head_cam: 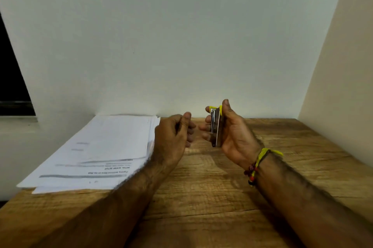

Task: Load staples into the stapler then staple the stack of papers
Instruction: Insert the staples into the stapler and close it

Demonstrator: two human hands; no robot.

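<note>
The right hand [232, 132] holds a small stapler [216, 128] upright above the wooden table [212, 197], its metal channel facing left and a yellow part showing at the top end. The thumb runs up the near side and the fingers wrap the far side, so the grip sits along the stapler's 2 long flanks. The left hand [173, 136] hovers just beside it, apart from it, with fingers curled in and thumb tip raised toward the forefinger. Blur hides whether a strip of staples is pinched there, so I cannot tell if it carries anything. The stack of papers [105, 146] lies on the table's left side, pushed against the wall [181, 35], sheets slightly fanned at their edges and well clear of both hands.

Judging by its size, the stapler is light and rigid, with smooth metal that could slip in the fingers. Holding the flanks looks right, since it leaves the channel free for loading. A staple strip would be thin and brittle, best taken lightly by its sides and slid in straight. The loose sheets are limp and slide over one another, so they probably want squaring and pinning flat near 1 corner before stapling. Loading appears not yet done.
</note>
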